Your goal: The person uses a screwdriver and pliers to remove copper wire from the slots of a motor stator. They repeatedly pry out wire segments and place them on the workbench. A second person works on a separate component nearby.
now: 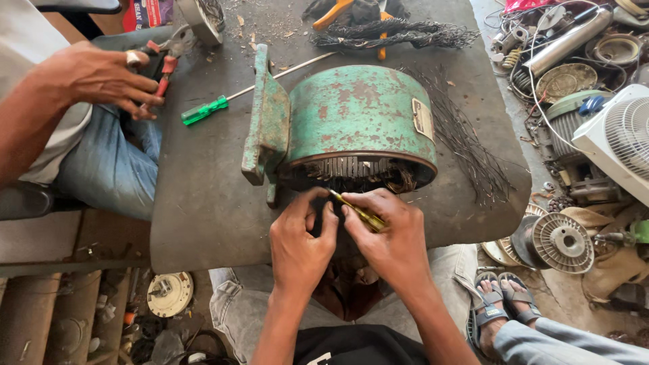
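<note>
Gripping yellow tool [358,213], right hand [392,236] closed

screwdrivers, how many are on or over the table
2: a green-handled screwdriver lying on the dark table left of the green metal motor housing, and a yellow-handled one in the right hand. Others may be hidden.

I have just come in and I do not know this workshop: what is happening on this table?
A person works at the open end of a rusty green motor housing lying on a dark table. The right hand holds a yellow-handled tool near its windings; the left hand is beside it. Another person's hand rests by red-handled pliers.
</note>
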